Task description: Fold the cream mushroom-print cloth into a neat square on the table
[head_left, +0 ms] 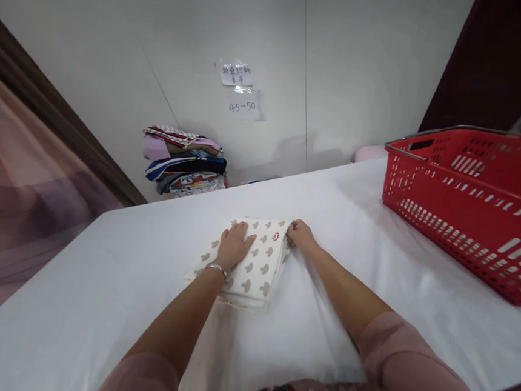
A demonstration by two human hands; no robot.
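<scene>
A folded white cloth [258,268] with a grey-beige mushroom print and one small red mark lies on the white-covered table [145,258]. Its layers show along the near and right edges. Flat on top of the cloth, toward its left half, rests my left hand [234,247], fingers spread. My right hand [300,232] is at the far right corner, its fingertips pinched on the cloth's edge. A bracelet circles my left wrist.
To the right stands a red plastic basket [460,207] with metal handles. Beyond the table's far edge is a stack of folded fabrics [185,161] against the white wall. Paper signs [240,90] hang on that wall. A sheer pink curtain [27,199] drapes at the left.
</scene>
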